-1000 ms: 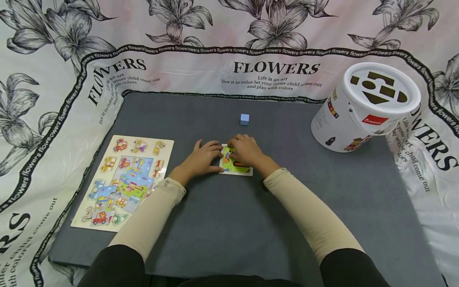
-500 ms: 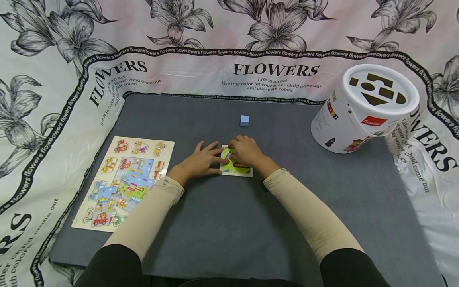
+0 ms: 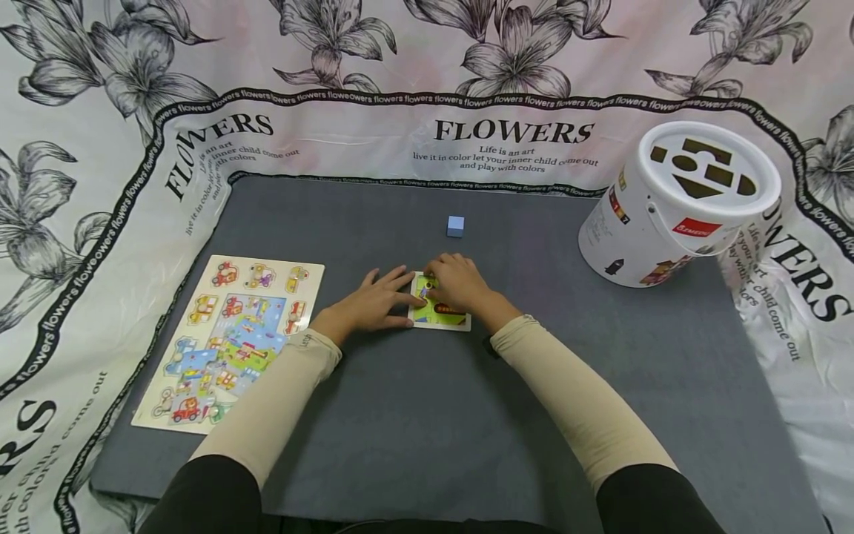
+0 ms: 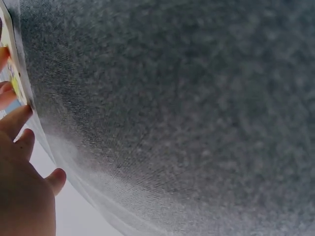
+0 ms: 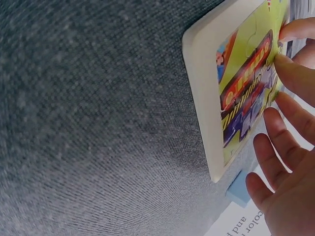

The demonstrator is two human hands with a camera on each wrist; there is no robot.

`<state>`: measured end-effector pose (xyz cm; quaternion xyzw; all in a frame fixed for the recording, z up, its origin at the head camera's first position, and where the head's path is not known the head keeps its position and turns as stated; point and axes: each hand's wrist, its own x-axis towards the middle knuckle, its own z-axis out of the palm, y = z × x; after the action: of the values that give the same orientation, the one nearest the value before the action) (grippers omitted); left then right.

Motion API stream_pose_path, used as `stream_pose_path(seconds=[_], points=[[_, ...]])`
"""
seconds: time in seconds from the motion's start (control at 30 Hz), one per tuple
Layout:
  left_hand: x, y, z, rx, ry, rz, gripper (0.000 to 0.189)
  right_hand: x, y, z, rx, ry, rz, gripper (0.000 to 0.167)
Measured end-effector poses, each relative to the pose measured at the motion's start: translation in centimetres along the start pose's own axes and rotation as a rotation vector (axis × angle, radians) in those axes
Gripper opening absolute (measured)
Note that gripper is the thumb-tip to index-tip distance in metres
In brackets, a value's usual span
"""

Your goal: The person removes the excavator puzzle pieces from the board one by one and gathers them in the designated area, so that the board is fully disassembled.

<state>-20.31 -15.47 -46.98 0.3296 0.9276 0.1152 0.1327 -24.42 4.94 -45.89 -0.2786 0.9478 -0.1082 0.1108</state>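
A small jigsaw puzzle [image 3: 440,314] lies on the table in a white-edged tray [image 5: 204,113]. Its picture is yellow-green with a red and black vehicle. The left hand [image 3: 370,302] lies at the tray's left side, its fingers spread and fingertips touching the puzzle. In the left wrist view that hand [image 4: 22,172] shows at the left edge. From the right, the right hand [image 3: 460,282] reaches over the upper part of the puzzle. The right wrist view shows this hand [image 5: 293,172] with fingers slightly bent, fingertips on the puzzle's face. The hands hide part of it.
A blue cube [image 3: 455,226] sits beyond the puzzle. To the left lies a wooden puzzle board [image 3: 313,278] with vehicle pictures and mixed pieces. A white bucket [image 3: 627,233] with a shape-cutout lid stands at the back right of the grey table [image 3: 427,430].
The left hand has shifted slightly, its fingers reaching a little farther onto the puzzle. The right hand stays nearly still over it. The other things have not moved.
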Motion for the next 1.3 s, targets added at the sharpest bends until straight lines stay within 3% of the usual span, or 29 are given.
stream_pose_path(seconds=[0.43,0.67,0.8,1.07,1.17,1.3], points=[[0.3,0.0,0.7,0.023,0.027,-0.003,0.042,0.6,0.1,0.0,0.018,0.024,0.008,0.035],[0.3,0.0,0.8,0.067,0.014,0.006,0.043,0.7,0.1,-0.1,0.102,0.088,0.0,0.023],[0.1,-0.1,1.0,0.076,0.005,-0.007,0.044,1.0,0.3,0.1,0.207,0.121,0.014,0.015],[1.0,0.9,1.3,0.063,0.033,-0.001,0.042,-0.9,4.2,-1.6,0.469,0.184,0.093,0.014],[0.6,0.9,1.4,0.058,0.059,-0.007,0.041,-1.9,6.1,-2.4,0.499,0.196,0.136,0.015],[0.3,0.8,1.5,0.049,0.088,-0.001,0.041,-3.2,8.6,-2.7,0.493,0.142,0.186,0.016]])
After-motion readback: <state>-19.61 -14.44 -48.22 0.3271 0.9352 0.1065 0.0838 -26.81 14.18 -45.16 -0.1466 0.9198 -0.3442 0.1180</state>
